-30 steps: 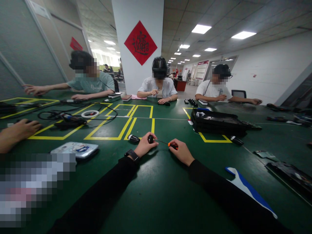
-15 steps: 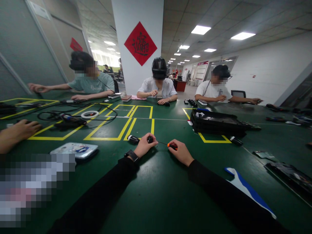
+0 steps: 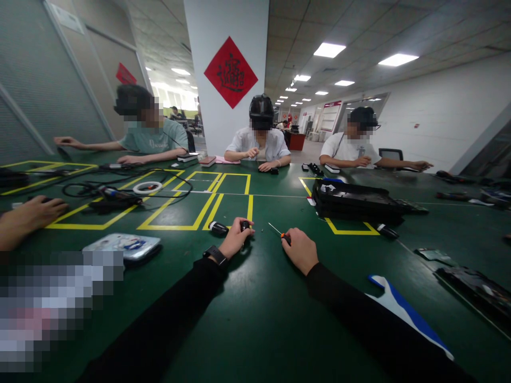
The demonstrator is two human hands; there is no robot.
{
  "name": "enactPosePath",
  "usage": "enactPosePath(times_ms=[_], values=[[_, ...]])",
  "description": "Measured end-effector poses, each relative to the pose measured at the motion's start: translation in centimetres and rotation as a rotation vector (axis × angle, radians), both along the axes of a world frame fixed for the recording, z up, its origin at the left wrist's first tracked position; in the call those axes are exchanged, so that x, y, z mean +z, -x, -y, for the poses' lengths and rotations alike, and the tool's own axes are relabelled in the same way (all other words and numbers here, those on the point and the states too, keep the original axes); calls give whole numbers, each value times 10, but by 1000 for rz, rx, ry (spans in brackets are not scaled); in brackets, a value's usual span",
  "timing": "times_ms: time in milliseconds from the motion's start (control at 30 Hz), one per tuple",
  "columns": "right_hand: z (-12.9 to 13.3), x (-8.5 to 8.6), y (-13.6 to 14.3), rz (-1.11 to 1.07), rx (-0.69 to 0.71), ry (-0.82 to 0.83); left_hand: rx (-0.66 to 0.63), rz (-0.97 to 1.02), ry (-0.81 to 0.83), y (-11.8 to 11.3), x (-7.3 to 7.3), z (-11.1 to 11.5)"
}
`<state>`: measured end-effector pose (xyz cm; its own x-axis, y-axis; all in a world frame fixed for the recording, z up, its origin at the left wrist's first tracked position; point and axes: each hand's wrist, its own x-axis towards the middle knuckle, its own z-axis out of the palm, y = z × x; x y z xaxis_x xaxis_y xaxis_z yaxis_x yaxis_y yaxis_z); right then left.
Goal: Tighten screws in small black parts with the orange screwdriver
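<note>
Left hand (image 3: 235, 240) grips a black part (image 3: 244, 225) just left of centre, right hand (image 3: 300, 248) has the screwdriver (image 3: 283, 235), tip clear of it. Tiny bit (image 3: 262, 230) between, maybe a screw already out; can't tell what's left.

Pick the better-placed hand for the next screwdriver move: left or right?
Right, I'd judge. The right hand grips the orange-and-black screwdriver, its tip free and angled toward the left side. The left hand looks occupied, holding a small black object.
</note>
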<state>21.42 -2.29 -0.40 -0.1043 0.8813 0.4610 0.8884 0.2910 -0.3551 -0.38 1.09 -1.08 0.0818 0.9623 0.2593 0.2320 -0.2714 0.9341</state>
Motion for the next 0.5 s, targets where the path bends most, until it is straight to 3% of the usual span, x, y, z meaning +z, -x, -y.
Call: enactPosePath(times_ms=[100, 200, 333, 500], values=[[4, 4, 4, 68, -2, -93, 39, -46, -47, 1, 0, -2], [8, 11, 16, 120, 211, -146, 12, 8, -81, 0, 1, -3], [5, 14, 32, 148, 499, -74, -59, 176, -29, -1, 0, -6], [-4, 7, 38, 132, 568, 39, -57, 276, -4, -3, -2, -8]])
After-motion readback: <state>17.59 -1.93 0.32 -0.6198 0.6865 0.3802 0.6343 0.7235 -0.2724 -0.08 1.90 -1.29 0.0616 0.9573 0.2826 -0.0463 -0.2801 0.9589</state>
